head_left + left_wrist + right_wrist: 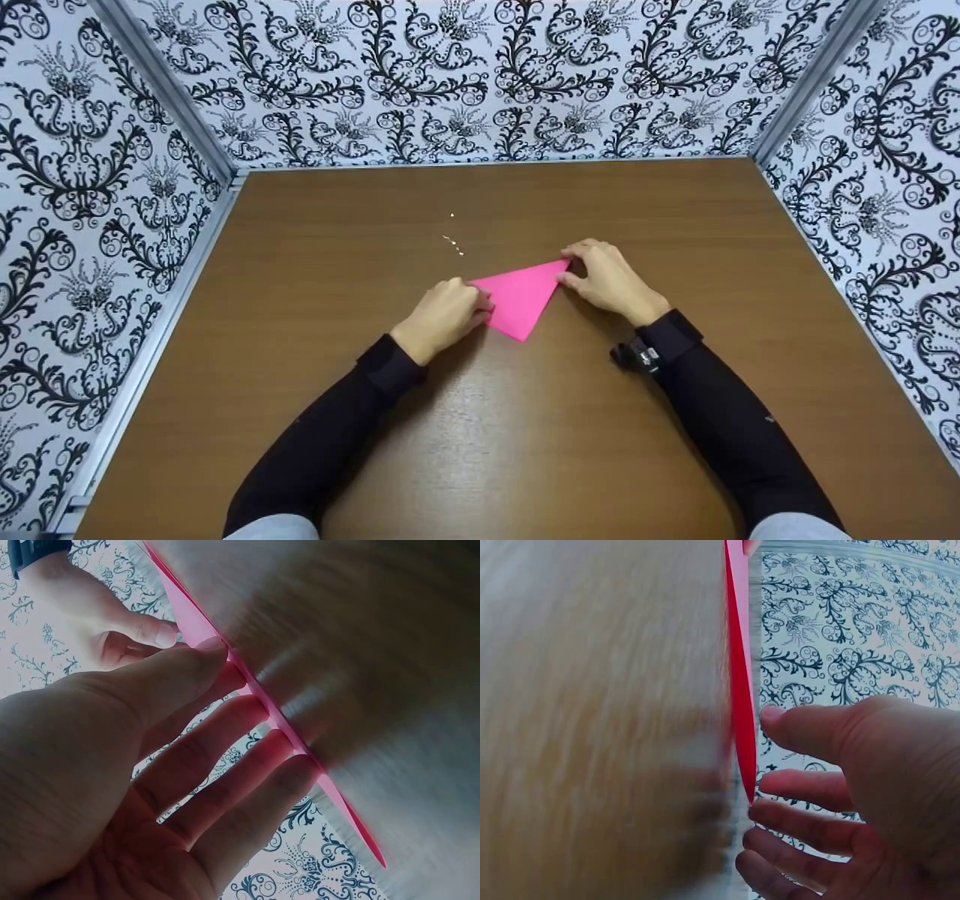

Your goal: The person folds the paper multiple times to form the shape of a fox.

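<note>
A folded piece of bright pink paper (523,298) lies on the brown table, pointed at its right and lower corners. My left hand (444,315) is at the paper's left side. In the left wrist view, the left thumb and several fingertips (289,757) press on the pink sheet (349,814) from the same side. My right hand (611,281) is at the upper right corner, thumb and fingers parted around it. The right wrist view has fingertips of that hand (885,802) beside the tip of the paper (741,705), with the thumb slightly apart from it.
The brown wooden table (337,217) spreads around both hands. A few tiny bright specks (453,244) show beyond the paper. Black-and-white patterned panels (450,82) enclose the back and sides, with grey metal posts (161,90) at the corners.
</note>
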`<state>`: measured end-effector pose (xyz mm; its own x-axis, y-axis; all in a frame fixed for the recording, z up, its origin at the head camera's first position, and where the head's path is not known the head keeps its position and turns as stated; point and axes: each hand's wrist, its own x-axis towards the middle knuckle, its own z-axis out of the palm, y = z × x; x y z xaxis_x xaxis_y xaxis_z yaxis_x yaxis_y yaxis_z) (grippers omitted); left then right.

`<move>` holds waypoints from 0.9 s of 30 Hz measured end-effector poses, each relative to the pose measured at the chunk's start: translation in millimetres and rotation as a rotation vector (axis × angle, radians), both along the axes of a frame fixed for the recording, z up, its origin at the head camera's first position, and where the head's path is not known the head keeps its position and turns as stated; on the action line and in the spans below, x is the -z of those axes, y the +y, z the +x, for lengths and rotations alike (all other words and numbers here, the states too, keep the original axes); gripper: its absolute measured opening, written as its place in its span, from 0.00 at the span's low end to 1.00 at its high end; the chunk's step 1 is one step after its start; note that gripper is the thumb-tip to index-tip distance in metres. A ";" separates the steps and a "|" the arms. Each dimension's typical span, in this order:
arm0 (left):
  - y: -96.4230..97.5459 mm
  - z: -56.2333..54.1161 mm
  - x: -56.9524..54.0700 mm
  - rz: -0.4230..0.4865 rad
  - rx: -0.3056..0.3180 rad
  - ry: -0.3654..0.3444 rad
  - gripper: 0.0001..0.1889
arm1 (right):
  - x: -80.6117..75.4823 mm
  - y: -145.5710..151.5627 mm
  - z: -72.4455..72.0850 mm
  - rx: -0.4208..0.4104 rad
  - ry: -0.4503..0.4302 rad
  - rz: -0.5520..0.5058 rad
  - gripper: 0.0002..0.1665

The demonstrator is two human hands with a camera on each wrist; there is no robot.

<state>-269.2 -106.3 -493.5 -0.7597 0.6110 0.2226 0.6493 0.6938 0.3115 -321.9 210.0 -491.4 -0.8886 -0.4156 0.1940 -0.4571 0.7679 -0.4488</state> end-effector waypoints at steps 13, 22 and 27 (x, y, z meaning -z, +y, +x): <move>2.0 -0.2 0.5 -0.001 -0.001 0.003 0.07 | -0.4 -2.9 -2.7 0.037 -0.028 -0.069 0.22; 0.6 0.7 -2.1 -0.012 -0.008 -0.014 0.06 | -3.3 -6.5 -0.4 0.037 0.029 -0.137 0.07; -2.2 -0.4 -6.0 -0.016 0.002 -0.014 0.06 | -5.6 -7.8 -0.1 0.037 0.027 -0.158 0.05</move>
<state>-269.7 -108.5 -487.5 -0.7616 0.6157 0.2022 0.6462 0.6979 0.3089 -322.0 202.2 -485.8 -0.8962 -0.3454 0.2785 -0.4436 0.7048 -0.5535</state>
